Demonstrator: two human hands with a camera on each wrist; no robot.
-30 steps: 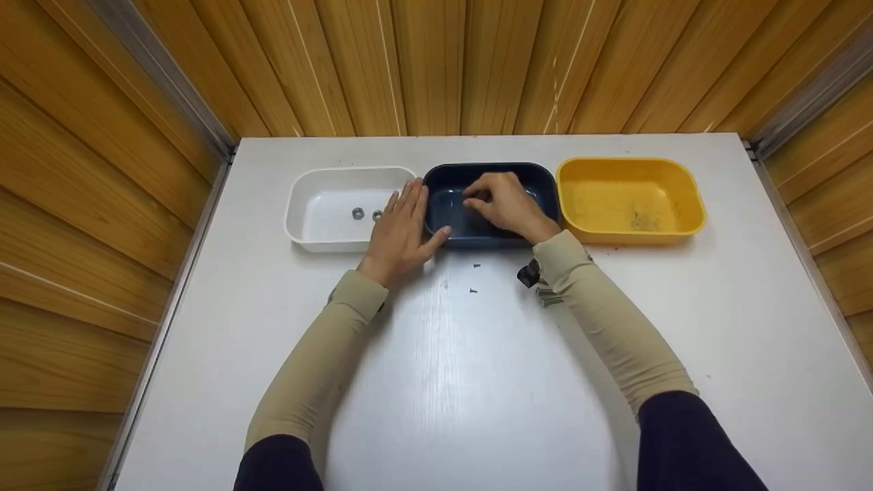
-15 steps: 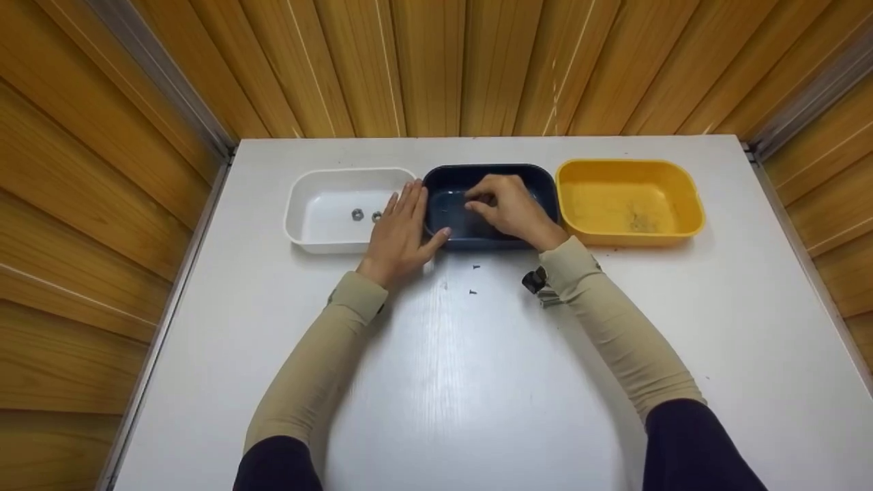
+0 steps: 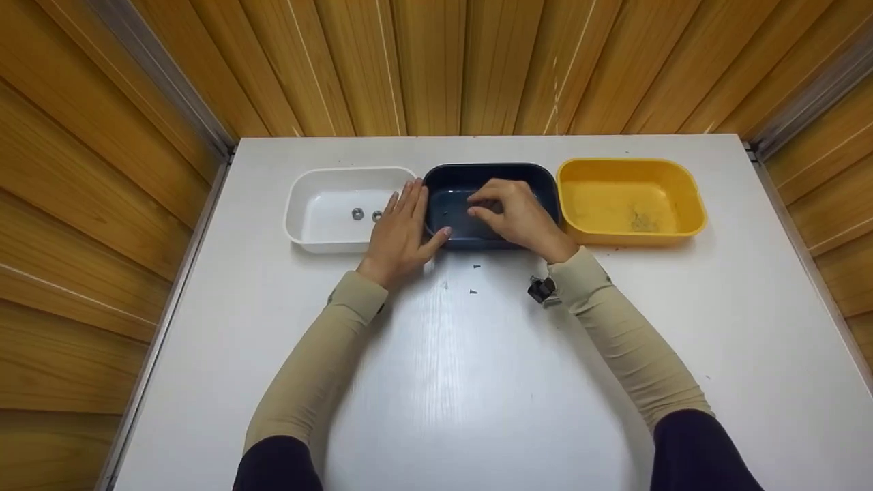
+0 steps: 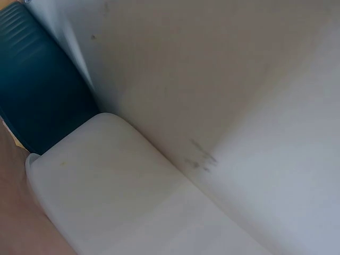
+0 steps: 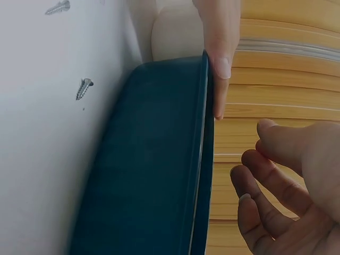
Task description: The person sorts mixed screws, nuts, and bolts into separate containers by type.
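My left hand lies with straight fingers over the meeting rims of the white tray and the dark blue tray, its thumb across the blue one. Over the blue tray hangs my right hand, thumb and fingers loosely bent; nothing shows between the thumb and fingertips in the right wrist view. A tiny dark object is on the blue tray's floor. Two small screws, a nearer screw and a farther screw, lie on the table before the blue tray.
Two metal nuts, one whole nut and a partly covered nut, sit in the white tray. On the right stands a yellow tray with a cluster of small bits. Wood-panelled walls enclose the white table.
My right hand has drawn slightly toward me and to the right above the blue tray. The tiny dark object on the tray floor shows more clearly. My left hand has stayed put.
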